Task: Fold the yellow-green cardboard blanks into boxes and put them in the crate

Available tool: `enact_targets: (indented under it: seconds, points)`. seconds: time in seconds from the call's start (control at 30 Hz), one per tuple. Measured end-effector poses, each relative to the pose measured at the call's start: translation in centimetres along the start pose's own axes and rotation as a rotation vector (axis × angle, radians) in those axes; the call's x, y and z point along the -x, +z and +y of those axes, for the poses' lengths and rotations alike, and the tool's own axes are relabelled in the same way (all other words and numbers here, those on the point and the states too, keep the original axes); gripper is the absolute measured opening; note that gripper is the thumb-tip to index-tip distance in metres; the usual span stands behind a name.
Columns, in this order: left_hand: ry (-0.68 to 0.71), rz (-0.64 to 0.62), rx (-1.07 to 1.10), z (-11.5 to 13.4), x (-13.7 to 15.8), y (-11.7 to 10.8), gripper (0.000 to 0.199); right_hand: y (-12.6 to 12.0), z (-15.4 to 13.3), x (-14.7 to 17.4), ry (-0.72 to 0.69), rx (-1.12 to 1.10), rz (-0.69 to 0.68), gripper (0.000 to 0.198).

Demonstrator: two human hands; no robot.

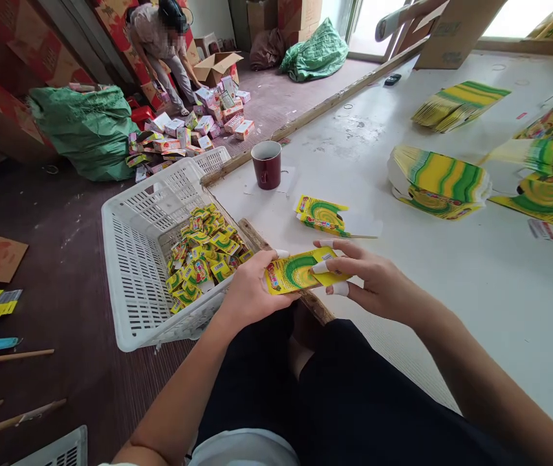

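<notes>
A small flat yellow-and-green carton [292, 272] lies across the table's near edge, between my two hands. My left hand [247, 291] grips its left end, thumb on top and fingers along the lower side. White coverings wrap several fingertips of my right hand [385, 283], which is closed around the carton's right end with a finger pressing the flap. Just beyond, a similar yellow carton [323, 215] rests on the white table [455, 291] beside a thin stick. Left of my hands stands a white plastic basket [135, 285] holding many small yellow-and-green cartons [208, 252].
A dark red mug [267, 169] stands near the table's wooden edge. Stacks of flat yellow-green cartons [438, 181] lie to the right. Across the floor, a person [162, 52] bends over a pile of boxes [198, 126] near a green sack [82, 133].
</notes>
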State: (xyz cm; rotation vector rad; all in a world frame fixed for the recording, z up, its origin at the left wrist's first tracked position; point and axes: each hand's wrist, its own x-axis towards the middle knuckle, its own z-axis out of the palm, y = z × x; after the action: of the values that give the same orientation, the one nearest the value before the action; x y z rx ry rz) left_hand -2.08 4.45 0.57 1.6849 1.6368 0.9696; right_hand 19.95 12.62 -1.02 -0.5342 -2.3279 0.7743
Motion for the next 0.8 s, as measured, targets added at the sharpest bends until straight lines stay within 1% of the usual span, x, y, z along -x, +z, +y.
enact_targets:
  seconds: [0.07,0.13,0.17,0.23,0.3,0.33,0.37,0.43,0.47,0.57,0.6,0.63,0.67,0.7,0.73,0.77,0.8]
  points:
    - [-0.007,-0.017,-0.004,0.2,0.0,0.0,0.059,-0.4,-0.2,0.0,0.042,-0.056,-0.044,0.015]
    - [0.011,0.011,-0.042,0.3,0.1,0.1,0.058,-0.4,-0.5,-0.1,0.091,-0.079,0.003,0.013]
    - [0.026,0.035,-0.062,0.3,0.1,0.2,0.056,-0.2,-0.6,-0.2,0.108,-0.086,0.044,0.016]
    - [0.062,0.072,-0.09,0.4,0.1,0.4,0.053,0.2,-0.8,-0.3,0.13,-0.146,0.09,0.035]
    - [0.098,0.069,-0.097,0.5,0.2,0.6,0.054,0.7,-0.8,-0.4,0.157,-0.269,0.052,0.053]
    - [0.108,0.064,-0.098,0.5,0.2,0.7,0.055,1.0,-0.8,-0.3,0.172,-0.316,0.034,0.056]
    - [0.112,0.064,-0.104,0.5,0.2,0.8,0.057,1.4,-0.8,-0.3,0.188,-0.331,0.038,0.055]
    - [0.102,0.081,-0.131,0.4,0.3,1.1,0.055,2.5,-0.7,-0.2,0.208,-0.27,0.099,0.049]
    - [0.093,0.089,-0.151,0.3,0.3,1.2,0.053,3.1,-0.5,-0.1,0.206,-0.225,0.137,0.05]
    - [0.063,0.113,-0.209,-0.8,0.3,0.5,0.05,4.3,0.5,-0.1,0.192,-0.202,0.171,0.07]
    - [0.043,0.158,-0.239,-1.4,0.4,-0.1,0.05,4.3,1.1,-0.2,0.203,-0.2,0.185,0.076]
    - [0.015,0.24,-0.286,-2.1,0.5,-0.9,0.053,4.1,1.9,-0.3,0.229,-0.171,0.212,0.078]
    - [-0.018,0.348,-0.344,-2.9,0.6,-1.7,0.057,3.6,2.9,-0.6,0.268,-0.113,0.25,0.076]
    - [-0.055,0.485,-0.416,-3.7,0.7,-2.6,0.064,3.1,3.9,-0.9,0.316,-0.013,0.296,0.069]
    - [-0.088,0.6,-0.48,-4.5,0.9,-3.4,0.075,2.5,5.0,-1.2,0.369,0.11,0.339,0.061]
    - [-0.113,0.678,-0.519,-5.2,1.1,-4.1,0.083,2.0,6.0,-1.6,0.427,0.233,0.354,0.053]
    - [-0.126,0.719,-0.535,-5.7,1.2,-4.5,0.086,1.5,7.0,-2.1,0.473,0.351,0.341,0.048]
